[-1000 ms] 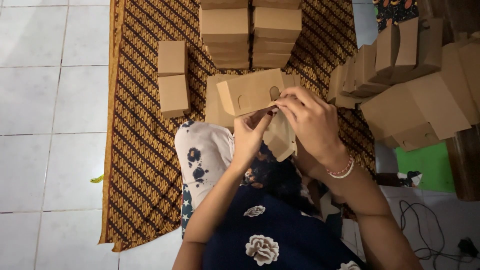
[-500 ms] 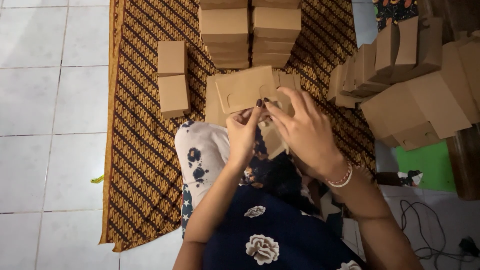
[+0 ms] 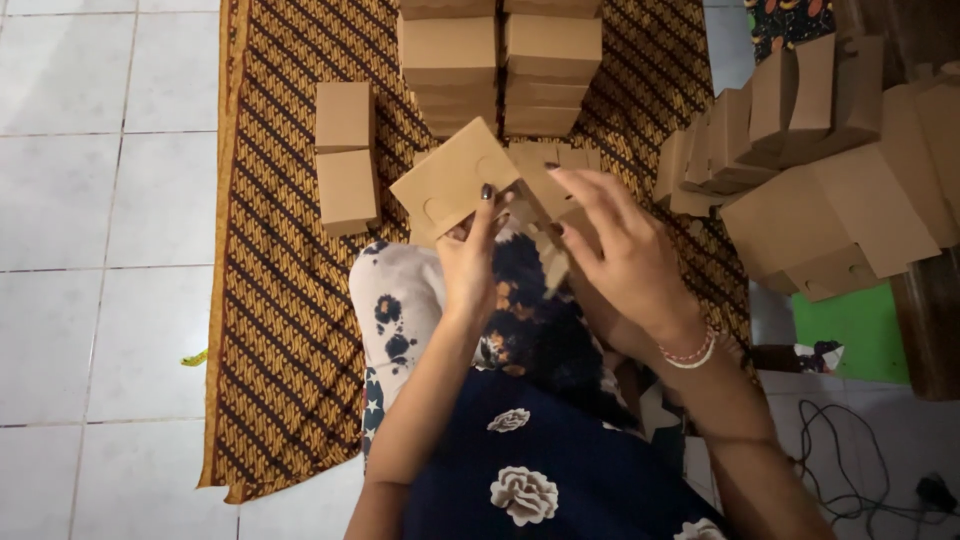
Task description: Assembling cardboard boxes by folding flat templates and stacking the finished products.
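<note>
left hand grip pinched flat box blank by lower edge, held above lap | right hand grip on its flaps, bracing fold | folded boxes stacked on batik cloth within reach

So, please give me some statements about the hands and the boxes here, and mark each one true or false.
1. Both hands hold one brown cardboard box blank. True: the left hand and the right hand are on it.
2. The blank is held over a patterned brown cloth. True.
3. Two folded boxes lie on the white tiles. False: they lie on the cloth, left of the hands.
4. The right wrist is bare. False: it wears a bracelet.
5. Stacks of boxes stand beyond the hands. True.
</note>
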